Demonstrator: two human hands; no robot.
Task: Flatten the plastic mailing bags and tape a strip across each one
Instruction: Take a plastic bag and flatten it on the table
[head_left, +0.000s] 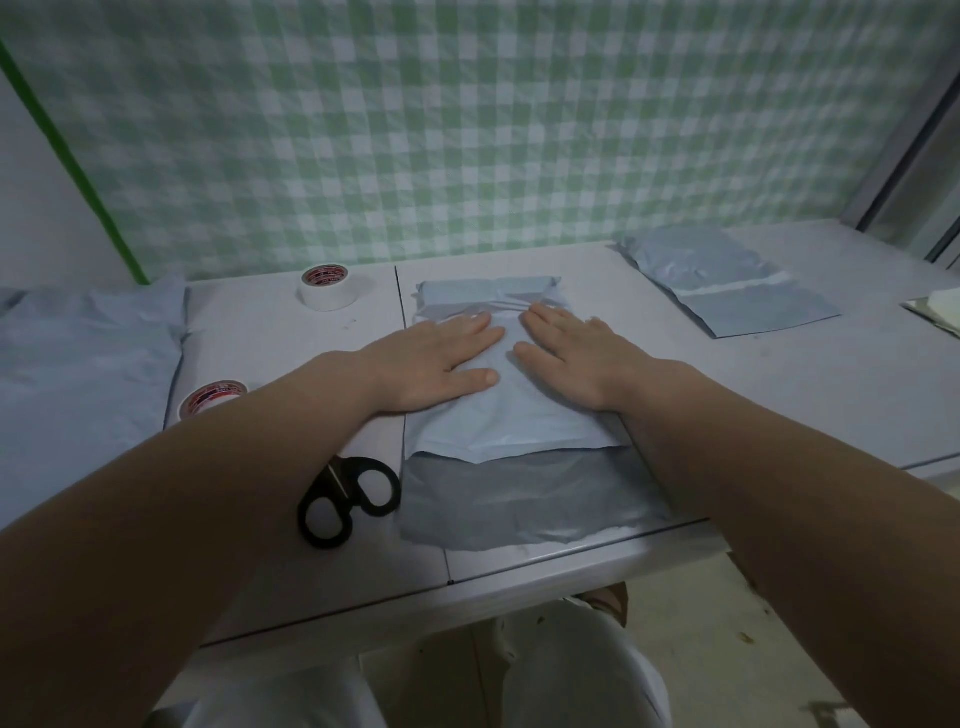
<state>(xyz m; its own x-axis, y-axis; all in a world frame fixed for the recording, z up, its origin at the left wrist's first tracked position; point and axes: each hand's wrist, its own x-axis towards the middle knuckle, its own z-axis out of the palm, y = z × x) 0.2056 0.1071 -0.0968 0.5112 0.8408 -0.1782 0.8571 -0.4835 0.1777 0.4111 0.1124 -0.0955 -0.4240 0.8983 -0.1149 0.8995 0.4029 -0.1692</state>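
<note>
A pale blue plastic mailing bag (511, 423) lies in the middle of the white table, with its grey flap toward me. My left hand (434, 361) and my right hand (569, 356) both press flat on its upper half, fingers straight and pointing away. One white tape roll (328, 287) stands at the back left. A second tape roll (210, 397) sits partly hidden behind my left forearm. Black-handled scissors (348, 501) lie just left of the bag. Another grey-blue bag (727, 283) with a white strip across it lies at the back right.
A pile of pale blue bags (83, 364) covers the table's left end. The table's front edge (519, 569) runs close to my lap. A green checked cloth (467, 130) hangs behind the table. Something white and shiny (937, 309) shows at the far right edge.
</note>
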